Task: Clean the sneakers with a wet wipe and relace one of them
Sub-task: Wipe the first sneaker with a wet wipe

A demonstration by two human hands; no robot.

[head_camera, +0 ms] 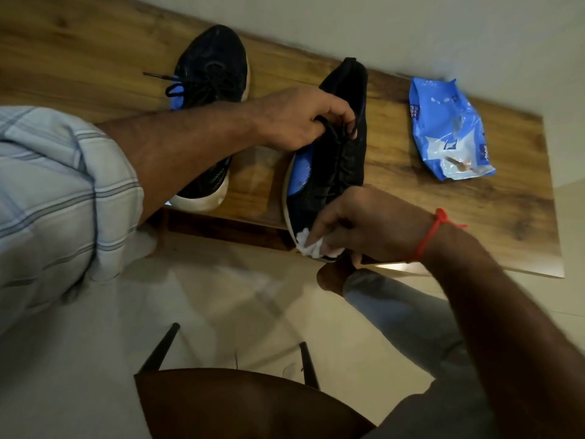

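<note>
**Wiping the heel of the tilted sneaker**

While the left hand [297, 117] is curling its fingers round the black laces [340, 129] of the tilted sneaker [335, 153], the right hand [357, 223] is pinching a crumpled white wet wipe [308, 243] against that shoe's near end at the wooden table [474, 217] edge. Another sneaker [212, 71] is lying flat just beside it, partly under the left forearm. Near the wall a blue wipes pack [446, 128] is resting, well apart from both shoes

Blue wet-wipe pack [448, 128], far right on the wooden table [506, 198]: small dark print along its left and right edges, too blurred to read. Sneakers: no legible brand, label or number. No other text or signs.
</note>
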